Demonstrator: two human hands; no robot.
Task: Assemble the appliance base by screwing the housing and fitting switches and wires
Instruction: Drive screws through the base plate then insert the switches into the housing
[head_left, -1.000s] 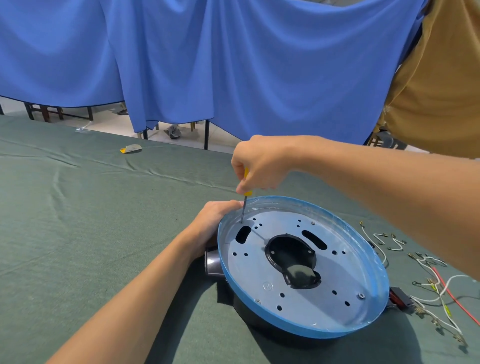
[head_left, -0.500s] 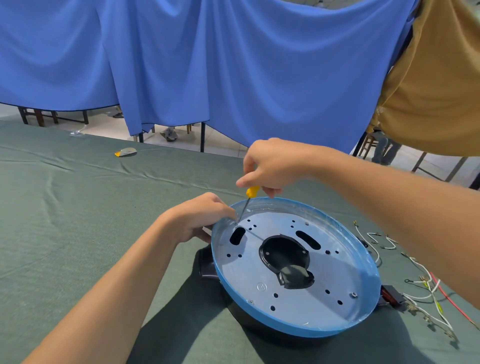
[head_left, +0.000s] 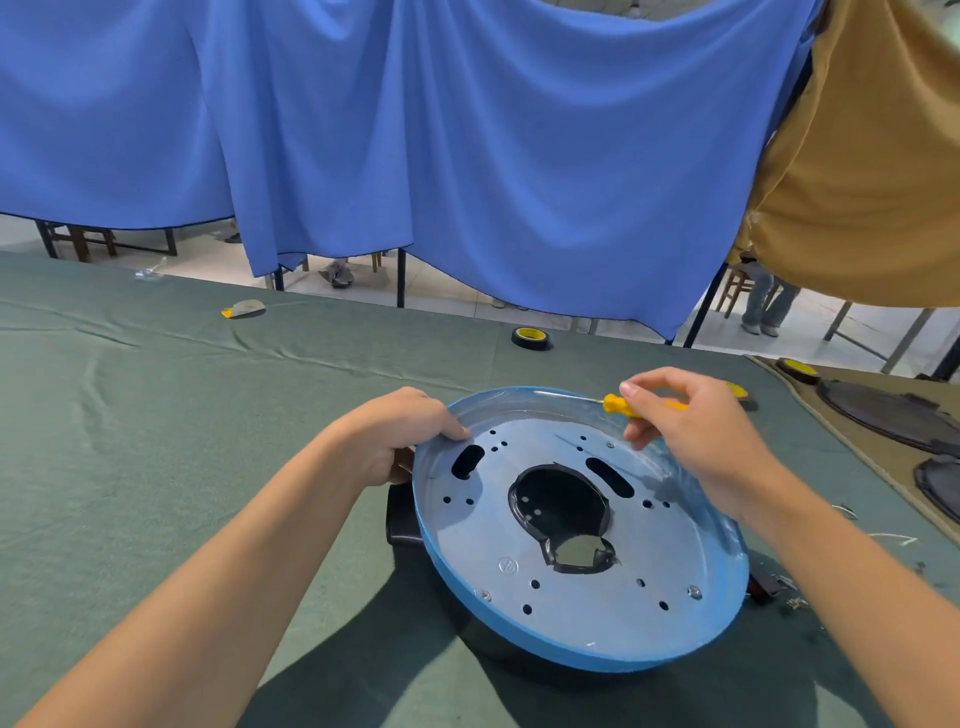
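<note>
A round appliance base (head_left: 597, 639) with a blue rim and a perforated grey metal plate lies tilted on the green cloth, with a black centre opening (head_left: 561, 506). My left hand (head_left: 400, 436) grips the rim at its far left. My right hand (head_left: 691, 436) holds a yellow-handled screwdriver (head_left: 621, 404) nearly level over the far rim, its thin shaft pointing left. Screws (head_left: 694, 592) sit in the plate near the front. A black part (head_left: 402, 519) sticks out under the left side.
A roll of black tape (head_left: 531, 338) lies beyond the base, and a small grey-yellow item (head_left: 244, 309) at far left. Dark round parts (head_left: 888, 415) rest on a brown cloth at right. White wires (head_left: 893, 538) lie right of the base. Blue curtains hang behind.
My right hand lifted the screwdriver off the left hole, swung it level and moved to the right over the far rim. My left hand stays on the rim. The camera view shifted.
</note>
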